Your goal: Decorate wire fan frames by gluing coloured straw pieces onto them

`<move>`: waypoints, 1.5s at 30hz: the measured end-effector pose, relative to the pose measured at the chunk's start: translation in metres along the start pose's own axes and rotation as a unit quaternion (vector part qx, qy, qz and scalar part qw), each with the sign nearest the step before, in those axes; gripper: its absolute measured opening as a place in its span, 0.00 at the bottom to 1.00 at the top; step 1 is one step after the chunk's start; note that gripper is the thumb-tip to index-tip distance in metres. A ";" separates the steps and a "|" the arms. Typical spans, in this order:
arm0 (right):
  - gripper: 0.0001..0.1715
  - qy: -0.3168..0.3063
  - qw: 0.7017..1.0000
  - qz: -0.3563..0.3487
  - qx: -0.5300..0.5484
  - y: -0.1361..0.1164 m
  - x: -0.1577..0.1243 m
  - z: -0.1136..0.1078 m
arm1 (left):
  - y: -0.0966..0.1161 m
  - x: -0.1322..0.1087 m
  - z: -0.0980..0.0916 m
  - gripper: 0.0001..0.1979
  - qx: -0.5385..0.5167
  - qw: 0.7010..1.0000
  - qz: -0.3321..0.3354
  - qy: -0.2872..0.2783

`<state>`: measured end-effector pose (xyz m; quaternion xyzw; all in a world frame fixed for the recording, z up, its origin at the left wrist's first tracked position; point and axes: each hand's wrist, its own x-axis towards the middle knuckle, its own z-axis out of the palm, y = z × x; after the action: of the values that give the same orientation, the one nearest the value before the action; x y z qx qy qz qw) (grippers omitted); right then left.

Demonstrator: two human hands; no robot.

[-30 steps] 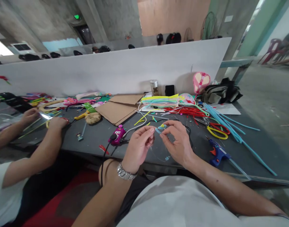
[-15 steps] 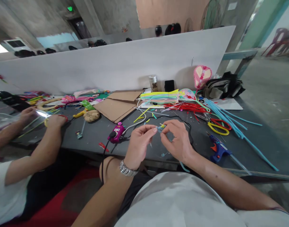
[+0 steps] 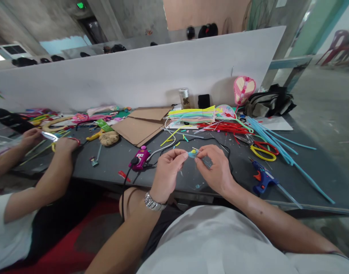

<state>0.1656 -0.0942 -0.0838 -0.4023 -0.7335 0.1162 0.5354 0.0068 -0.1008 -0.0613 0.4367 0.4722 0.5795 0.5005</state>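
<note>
Two hands nearly closed: blue-yellow piece (image 3: 193,153) held between fingertips of left hand (image 3: 168,175) and right hand (image 3: 216,169), near tabletop (image 3: 237,190) front edge.

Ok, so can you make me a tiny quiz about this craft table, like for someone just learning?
1. True or false: the left hand wears a metal wristwatch.
2. What do the left hand and the right hand pinch between them?
A) a small blue-and-yellow craft piece
B) a glue gun
C) a cardboard sheet
3. Fill in the blank: the scissors have yellow and ___ handles.

Key: 1. True. 2. A. 3. Red.
</note>
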 end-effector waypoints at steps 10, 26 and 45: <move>0.07 -0.022 1.000 0.005 -0.015 0.001 0.001 0.001 | 0.001 0.000 -0.001 0.11 0.059 0.997 0.035 0.019; 0.06 -0.003 0.976 -0.160 -0.149 0.010 0.002 -0.001 | -0.001 0.003 -0.006 0.12 0.038 0.999 0.003 0.015; 0.07 -0.038 0.942 -0.231 -0.242 0.013 -0.001 -0.002 | -0.010 0.008 -0.011 0.11 0.015 1.000 0.010 0.014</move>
<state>0.1730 -0.0868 -0.0914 -0.3345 -0.8322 -0.1760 0.4056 -0.0032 -0.0931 -0.0725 0.4402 0.4836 0.5834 0.4816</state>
